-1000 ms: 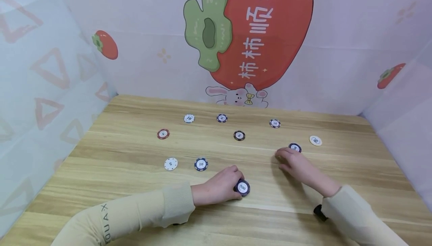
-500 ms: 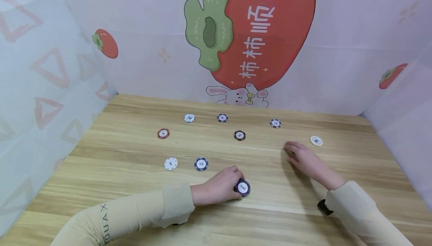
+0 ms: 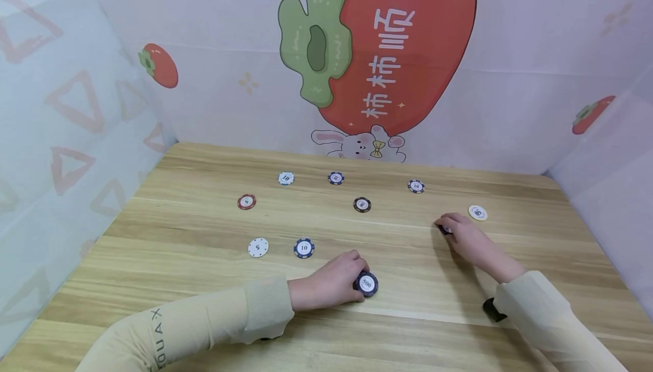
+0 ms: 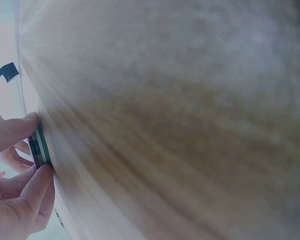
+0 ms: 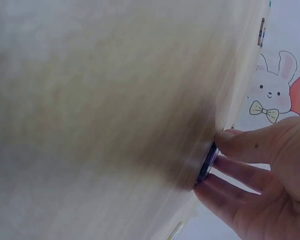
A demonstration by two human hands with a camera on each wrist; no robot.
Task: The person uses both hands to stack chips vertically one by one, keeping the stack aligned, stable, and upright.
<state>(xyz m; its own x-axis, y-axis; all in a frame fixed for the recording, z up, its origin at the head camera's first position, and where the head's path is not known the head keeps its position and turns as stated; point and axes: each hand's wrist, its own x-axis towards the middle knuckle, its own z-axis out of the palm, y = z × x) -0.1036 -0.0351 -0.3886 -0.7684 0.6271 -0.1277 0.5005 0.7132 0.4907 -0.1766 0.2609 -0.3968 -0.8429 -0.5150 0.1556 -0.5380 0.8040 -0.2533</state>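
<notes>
Left hand (image 3: 331, 280) pinches a short stack of chips (image 3: 367, 284) topped by one marked 500, near the front of the wooden worktop (image 3: 408, 338). Farther back and to the right, the right hand (image 3: 463, 238) grips a dark chip (image 3: 446, 229) by its edges between thumb and fingers, near a white chip (image 3: 478, 212) lying flat.

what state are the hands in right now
Left hand: closed, holding a stack of chips with 500 on top.
Right hand: closed, pinching a dark chip.
</notes>
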